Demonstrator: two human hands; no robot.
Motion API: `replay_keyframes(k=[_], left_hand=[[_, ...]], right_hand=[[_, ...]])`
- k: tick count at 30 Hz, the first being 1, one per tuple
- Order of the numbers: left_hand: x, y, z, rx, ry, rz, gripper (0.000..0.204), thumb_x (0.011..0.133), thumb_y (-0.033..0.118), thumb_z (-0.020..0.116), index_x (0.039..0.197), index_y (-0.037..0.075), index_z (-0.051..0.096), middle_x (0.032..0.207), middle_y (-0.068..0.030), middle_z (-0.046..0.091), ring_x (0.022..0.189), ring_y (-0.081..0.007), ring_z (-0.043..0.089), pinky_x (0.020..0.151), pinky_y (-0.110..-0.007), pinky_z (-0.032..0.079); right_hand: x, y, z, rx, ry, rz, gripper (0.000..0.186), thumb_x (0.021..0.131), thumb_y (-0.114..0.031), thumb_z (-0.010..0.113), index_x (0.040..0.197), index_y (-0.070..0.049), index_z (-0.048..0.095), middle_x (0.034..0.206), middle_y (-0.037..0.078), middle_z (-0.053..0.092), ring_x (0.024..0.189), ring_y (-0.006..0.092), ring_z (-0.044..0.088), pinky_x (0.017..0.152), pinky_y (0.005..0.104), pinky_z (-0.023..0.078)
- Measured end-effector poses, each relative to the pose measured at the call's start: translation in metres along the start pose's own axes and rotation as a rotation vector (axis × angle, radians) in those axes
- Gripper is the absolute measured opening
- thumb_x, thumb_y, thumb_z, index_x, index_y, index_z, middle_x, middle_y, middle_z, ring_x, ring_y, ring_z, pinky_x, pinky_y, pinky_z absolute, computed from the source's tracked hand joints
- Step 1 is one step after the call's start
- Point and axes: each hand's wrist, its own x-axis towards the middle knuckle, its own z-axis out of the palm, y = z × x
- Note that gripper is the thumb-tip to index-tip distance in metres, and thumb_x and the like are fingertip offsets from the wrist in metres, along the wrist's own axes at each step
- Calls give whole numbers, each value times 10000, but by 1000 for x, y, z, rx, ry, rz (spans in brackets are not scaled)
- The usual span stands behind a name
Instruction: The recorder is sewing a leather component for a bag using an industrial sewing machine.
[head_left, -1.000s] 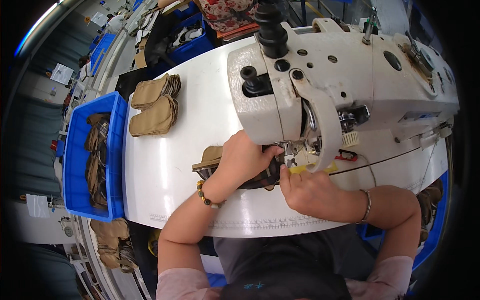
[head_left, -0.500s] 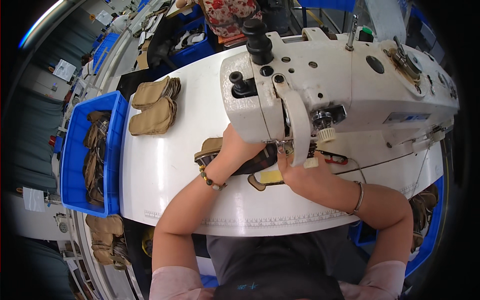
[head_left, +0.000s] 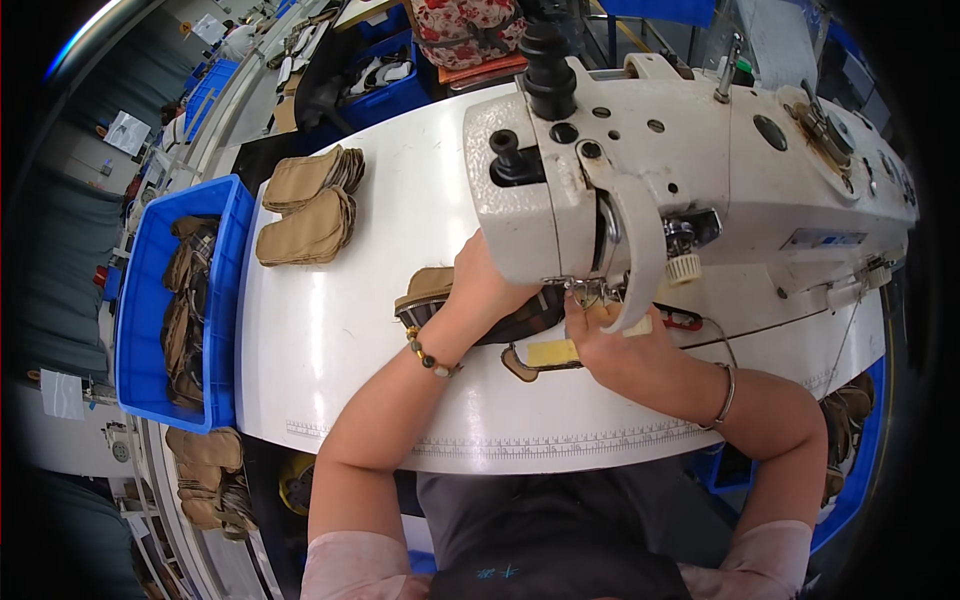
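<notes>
My left hand [head_left: 480, 280] rests on a dark plaid fabric piece with a tan top [head_left: 425, 285], its fingers hidden behind the white sewing machine head [head_left: 530, 225]. My right hand [head_left: 615, 345] is curled right at the presser foot [head_left: 585, 292], partly behind the curved guard; what its fingers grip is too small to make out. Just left of that hand lie a yellow strip [head_left: 548, 353] and a small tan piece with dark edging [head_left: 518, 368]. A red-and-black tool [head_left: 682, 320] lies on the white table [head_left: 330, 370] beyond my right hand.
Stacked tan pieces [head_left: 300, 225] sit at the table's back left. A blue bin [head_left: 140, 330] of fabric pieces stands beside it, with more pieces [head_left: 205, 465] lower left. Another bin [head_left: 858, 470] is at the right. Behind are more blue bins [head_left: 380, 100] and floral fabric [head_left: 455, 30].
Both hands stay at the needle area, my right one now curled partly behind the guard. The yellow strip and small tan piece show lower, left of that hand. The view has shifted slightly.
</notes>
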Motion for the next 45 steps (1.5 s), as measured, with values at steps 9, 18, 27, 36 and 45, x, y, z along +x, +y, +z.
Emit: replay_keyframes(k=[9, 18, 27, 36, 45], left_hand=[[0, 3, -6, -244, 79, -1, 264, 769, 227, 717, 1013, 126, 734, 928, -151, 721, 860, -366, 681, 704, -427, 545], [-10, 20, -31, 116, 226, 214, 235, 772, 188, 723, 999, 130, 736, 950, -105, 708, 889, -334, 639, 736, -431, 503], [-47, 24, -45, 179, -53, 471, 348, 795, 235, 758, 1106, 88, 710, 1062, -52, 664, 1047, -257, 622, 919, -398, 486], [-37, 17, -41, 113, -59, 373, 266, 861, 247, 699, 1103, 141, 727, 932, -87, 686, 830, -276, 657, 774, -380, 511], [-40, 25, -48, 62, -94, 313, 263, 844, 228, 719, 1082, 117, 735, 986, -88, 691, 899, -293, 661, 776, -385, 526]], right_hand=[[-1, 2, -2, 29, 16, 10, 399, 721, -82, 649, 1093, 58, 685, 684, 25, 580, 581, 146, 567, 488, 291, 394], [-13, 2, 22, -2, 67, -33, 444, 735, -83, 661, 1155, 62, 649, 812, 63, 626, 613, 169, 569, 533, 315, 435], [-2, -3, 38, 718, 53, 520, 126, 896, -98, 609, 993, -40, 665, 729, 143, 656, 701, 317, 679, 544, 383, 490], [7, 5, 32, 706, 252, 416, 67, 901, -112, 632, 915, -53, 659, 716, 121, 664, 702, 297, 689, 532, 364, 491], [11, 13, 28, 420, 270, 161, 116, 876, -167, 656, 885, -52, 661, 627, 39, 628, 561, 195, 659, 446, 329, 461]])
